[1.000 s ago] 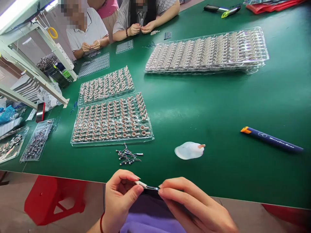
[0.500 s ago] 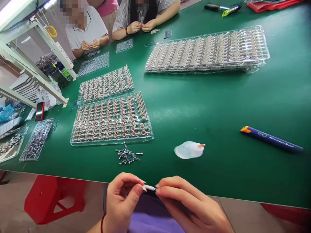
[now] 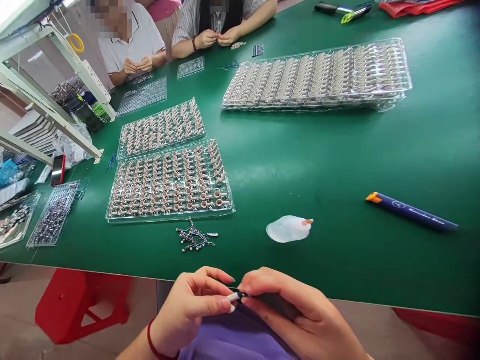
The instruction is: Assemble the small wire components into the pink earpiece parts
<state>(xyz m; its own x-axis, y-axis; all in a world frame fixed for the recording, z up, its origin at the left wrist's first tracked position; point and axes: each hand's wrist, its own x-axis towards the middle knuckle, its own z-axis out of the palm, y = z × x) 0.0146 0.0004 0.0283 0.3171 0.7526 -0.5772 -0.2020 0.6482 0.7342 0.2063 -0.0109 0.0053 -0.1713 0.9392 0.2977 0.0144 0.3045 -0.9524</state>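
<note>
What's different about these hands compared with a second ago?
The left hand has moved right, closer to the right hand, its index finger spreading from its thumb. The small white rod-shaped piece moved right too, beside the small dark part between the right fingertips. Nothing was visibly dropped. The clear plastic trays and blue, orange-ended stick stayed put.

Past our left hand (image 3: 187, 312) we see a green tabletop (image 3: 300, 165); leftward, a red stool (image 3: 62, 300) on pale floor (image 3: 143, 300) and, farther, a white frame (image 3: 91, 82) and bright lamp (image 3: 17, 9).
</note>
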